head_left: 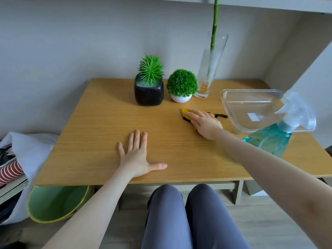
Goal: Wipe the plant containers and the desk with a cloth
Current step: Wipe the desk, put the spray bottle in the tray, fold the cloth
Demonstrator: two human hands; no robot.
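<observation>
The person sits at a wooden bench (pixel 100 123) with both arms reaching out over it. The right hand (pixel 204 123) lies palm down on a yellow cloth (pixel 185 112) with a dark edge, its fingers (pixel 193 115) stretched out flat and pressing the cloth against the bench top. The cloth sits right of the middle of the bench, just in front of the white pot (pixel 180 98) and to the left of the clear plastic tub (pixel 255 108); a dark strip of it sticks out from under the hand toward the tub.

The left hand (pixel 137 155) rests flat on the bare wood nearer the front edge, fingers straight and spread, thumb pointing right, holding nothing.

Along the back of the bench stand three plant containers in a row. On the left is a black square pot (pixel 149 95) with a spiky green plant. Just beside it is the small white pot, holding a round green bush. To the right of that is a tall glass vase (pixel 210 69), tilted in the wide view, with a green bamboo stalk (pixel 215 24) rising out of it past the top of the picture.

A blue-green spray bottle (pixel 269 139) with a clear trigger head stands near the right front of the bench, partly in front of the tub.

Under the bench on the left is a green bin (pixel 53 203), and beside it a pile of fabric (pixel 10 171), some of it striped. The person's knees (pixel 179 203), in grey trousers, show below the front edge.
</observation>
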